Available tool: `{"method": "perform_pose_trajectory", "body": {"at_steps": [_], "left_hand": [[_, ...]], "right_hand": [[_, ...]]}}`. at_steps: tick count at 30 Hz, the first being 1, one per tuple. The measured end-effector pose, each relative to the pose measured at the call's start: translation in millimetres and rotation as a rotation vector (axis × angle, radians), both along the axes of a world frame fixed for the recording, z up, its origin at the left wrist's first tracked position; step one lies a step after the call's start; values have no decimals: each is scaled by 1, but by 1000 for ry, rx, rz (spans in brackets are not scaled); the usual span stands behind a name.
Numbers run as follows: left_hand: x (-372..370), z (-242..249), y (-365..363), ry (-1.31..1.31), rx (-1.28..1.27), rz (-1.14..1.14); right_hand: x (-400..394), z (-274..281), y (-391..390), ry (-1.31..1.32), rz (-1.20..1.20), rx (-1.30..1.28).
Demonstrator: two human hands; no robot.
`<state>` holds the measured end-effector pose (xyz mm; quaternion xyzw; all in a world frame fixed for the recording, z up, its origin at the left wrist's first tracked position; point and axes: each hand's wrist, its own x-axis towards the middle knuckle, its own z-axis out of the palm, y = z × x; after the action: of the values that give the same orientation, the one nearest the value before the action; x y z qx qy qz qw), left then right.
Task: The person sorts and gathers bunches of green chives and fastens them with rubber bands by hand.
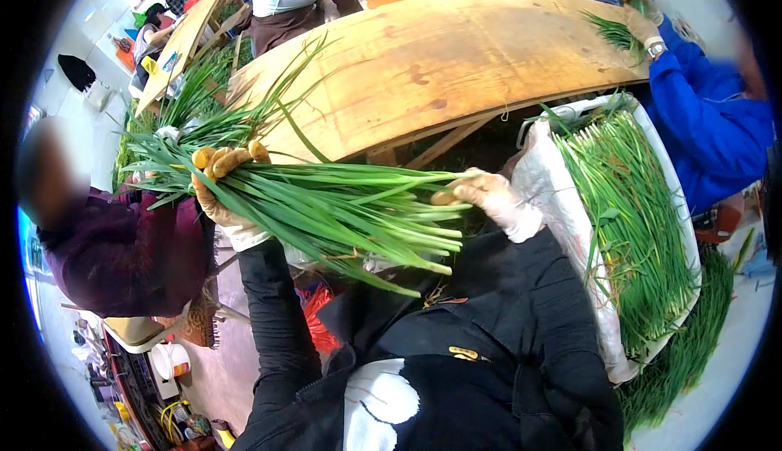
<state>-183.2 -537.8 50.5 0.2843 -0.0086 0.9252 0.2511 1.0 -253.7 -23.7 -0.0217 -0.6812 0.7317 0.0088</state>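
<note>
A thick bundle of long green chives [326, 202] lies across my chest, tips fanning out to the upper left. My left hand [221, 186], in a thin glove with yellow fingertips, is wrapped around the bundle near its middle. My right hand [489, 197], also gloved, holds the cut ends of the same bundle on the right. Both black sleeves reach up from below.
A long wooden table [456, 60] stretches ahead. A white crate [570, 231] full of cut chives stands at my right. A person in blue [709, 125] works at the right, a person in dark red [122, 247] sits at the left, others stand behind.
</note>
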Motion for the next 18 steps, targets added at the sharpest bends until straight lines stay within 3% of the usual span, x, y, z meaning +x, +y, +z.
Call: {"method": "perform_pose_trajectory", "body": {"at_steps": [1, 2, 4, 5, 6, 8, 9, 10, 11, 12, 13, 14, 16, 18], "left_hand": [[-2, -1, -2, -26, -11, 30], [-5, -2, -5, -53, -23, 60], [-14, -6, -12, -48, -98, 160], [-13, -5, -11, -121, -140, 215], [-12, -2, -9, -192, -181, 270], [-16, -5, -7, -267, -207, 277], [-20, -10, -6, -279, -278, 330], [-23, -14, -5, -292, -352, 381], [-20, -12, 0, -329, -314, 342], [-25, -16, -1, -384, -355, 389], [-30, -20, -1, -455, -393, 454], [-33, -22, 0, -527, -433, 520], [-30, -23, 1, -423, -449, 515], [-28, -20, 3, -473, -469, 538]], "right_hand": [[6, 6, 11, 10, -12, 162], [12, -5, 22, 46, -92, 150], [23, -30, 55, -48, -291, 866], [24, -36, 64, -442, -357, 1310], [31, -55, 73, -606, -228, 1639], [38, -39, 52, -515, -123, 1511], [36, -68, 59, -51, -53, 1250], [29, -19, 27, 21, 23, 825], [24, 9, 6, -111, 110, 358], [21, 0, -2, -125, 167, -14], [17, 7, -15, -81, 101, -91], [14, 12, -26, -42, -47, 0], [5, 13, -32, -99, -240, 69], [8, 2, -29, 63, -272, -81]]}}
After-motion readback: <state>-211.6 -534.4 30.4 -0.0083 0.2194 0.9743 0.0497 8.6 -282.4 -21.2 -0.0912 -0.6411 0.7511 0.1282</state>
